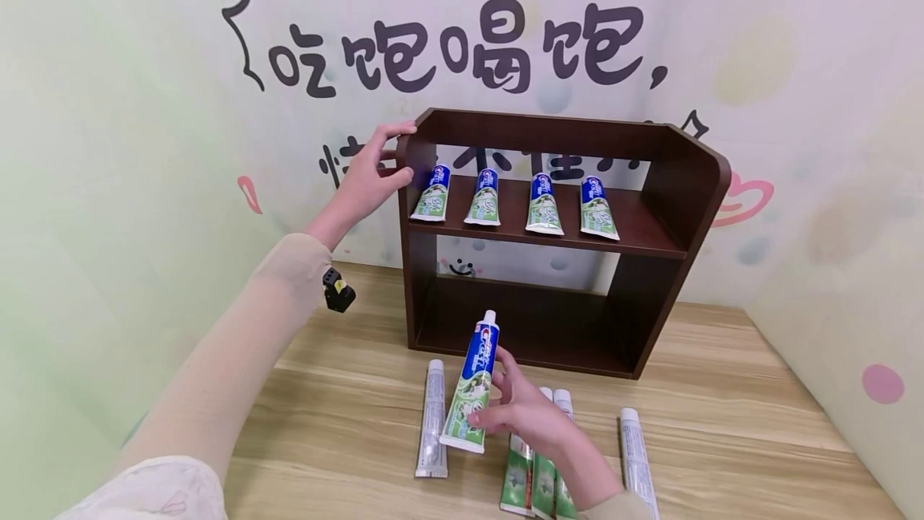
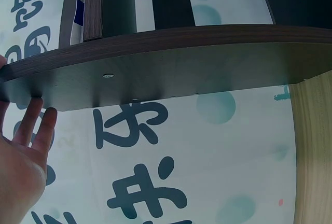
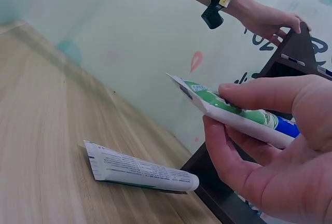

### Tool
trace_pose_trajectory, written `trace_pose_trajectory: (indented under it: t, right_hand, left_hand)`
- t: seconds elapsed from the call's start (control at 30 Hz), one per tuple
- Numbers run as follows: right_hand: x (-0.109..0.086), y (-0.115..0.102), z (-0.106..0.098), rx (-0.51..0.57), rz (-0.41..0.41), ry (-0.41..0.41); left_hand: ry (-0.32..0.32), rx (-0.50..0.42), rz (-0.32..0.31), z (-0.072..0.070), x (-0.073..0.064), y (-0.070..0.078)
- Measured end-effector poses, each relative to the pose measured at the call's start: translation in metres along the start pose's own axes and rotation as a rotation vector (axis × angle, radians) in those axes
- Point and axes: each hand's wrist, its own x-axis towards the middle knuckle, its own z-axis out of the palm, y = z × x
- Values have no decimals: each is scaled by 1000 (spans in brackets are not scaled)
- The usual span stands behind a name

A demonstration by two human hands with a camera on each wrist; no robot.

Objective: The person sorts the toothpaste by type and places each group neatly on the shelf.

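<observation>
My right hand point(image 1: 530, 412) pinches a blue and green Crest toothpaste tube point(image 1: 472, 387) between thumb and fingers, cap up and tilted. The tube is raised in front of the lower shelf; in the right wrist view, the thumb presses on its green printed face. At the upper left, my left hand point(image 1: 368, 175) grips the side panel of a dark brown wooden rack point(image 1: 541, 241), with fingers at its edge. On the rack's upper shelf several similar toothpaste tubes point(image 1: 482, 197) lean in a row, caps upward.
A white-backed tube point(image 3: 140, 169) lies face down on the wooden table point(image 1: 325, 424), left of the held one. Several green tubes point(image 1: 518, 476) lie partly hidden beneath my right forearm. Another tube point(image 1: 637, 456) lies farther right. A printed wall point(image 1: 144, 143) stands behind the rack.
</observation>
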Motion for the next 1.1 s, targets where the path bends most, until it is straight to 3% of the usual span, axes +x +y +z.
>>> trace_pose_trajectory:
  t: [0.13, 0.23, 0.77, 1.1]
  right_hand:
    - [-2, 1, 0, 26, -8, 19]
    - [-4, 1, -1, 22, -20, 48]
    - [-21, -8, -7, -124, -76, 222]
    - [-33, -23, -15, -108, -115, 310]
  left_hand:
    - [-12, 5, -8, -1, -6, 15]
    - [-14, 9, -11, -1, -8, 17]
    - [-11, -4, -5, -1, -5, 12]
    - [-10, 0, -16, 0, -5, 13]
